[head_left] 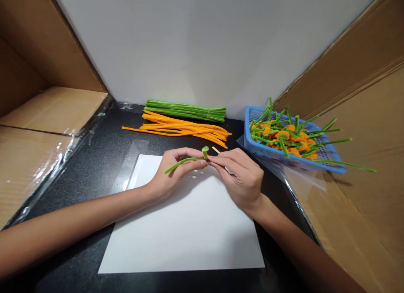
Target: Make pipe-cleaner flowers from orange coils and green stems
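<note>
Over the far edge of the white sheet (183, 234), our left hand (173, 171) and right hand (242, 173) pinch the fuzzy, curled green stem (183, 161). We should grip lightly beside the bend to spare the nap; whether the right hand also holds the pale stick (216, 150), we cannot tell.

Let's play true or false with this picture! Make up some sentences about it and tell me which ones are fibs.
1. The left grip and right grip meet at a green fuzzy piece. True.
2. The basket is red. False: the basket is blue.
3. The green bundle lies closer to the pale wall than the orange strips do. True.
4. The paper is black. False: the paper is white, on a dark surface.
5. Everything in the basket is green. False: orange pieces are in there too.
</note>
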Demonstrator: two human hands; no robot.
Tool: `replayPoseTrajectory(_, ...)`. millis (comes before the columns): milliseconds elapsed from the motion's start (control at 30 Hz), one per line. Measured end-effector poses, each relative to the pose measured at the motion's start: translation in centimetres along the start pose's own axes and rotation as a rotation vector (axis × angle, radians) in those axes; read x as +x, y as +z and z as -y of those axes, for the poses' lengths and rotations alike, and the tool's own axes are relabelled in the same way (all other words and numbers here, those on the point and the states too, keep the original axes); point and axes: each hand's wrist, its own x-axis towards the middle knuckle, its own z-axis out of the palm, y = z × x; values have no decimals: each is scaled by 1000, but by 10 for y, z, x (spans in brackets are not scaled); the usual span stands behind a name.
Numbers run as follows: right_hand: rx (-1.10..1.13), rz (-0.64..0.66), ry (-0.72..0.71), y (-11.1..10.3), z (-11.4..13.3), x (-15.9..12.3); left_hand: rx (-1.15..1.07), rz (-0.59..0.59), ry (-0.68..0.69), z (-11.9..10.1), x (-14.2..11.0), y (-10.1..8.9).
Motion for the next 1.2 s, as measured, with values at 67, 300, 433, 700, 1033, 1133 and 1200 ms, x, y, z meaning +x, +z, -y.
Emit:
replayPoseTrajectory(67, -33, 1, -77, 1, -2, -2, 1, 3, 19, 1, 0, -1)
replayPoseTrajectory(300, -145, 50, -276, 0, -5, -5, 64, 37, 157, 7, 2, -6)
replayPoseTrajectory(433, -241, 82, -382, -5, -7, -5, 101, 47, 126, 4, 2, -6)
replayPoseTrajectory(700, -258, 123, -427, -8, -8, -1, 279, 31, 184, -4, 0, -2)
replayPoseTrajectory(1033, 665, 487, 882, -18, 23, 24, 983, 208, 1216, 5, 6, -28)
replayPoseTrajectory(1133, 944, 504, 1113, -16, 21, 22, 936, 156, 1165, 3, 6, -26)
replayPoseTrajectory(1200, 905, 398, 1118, -13, 18, 21, 808, 64, 962, 1, 7, -20)
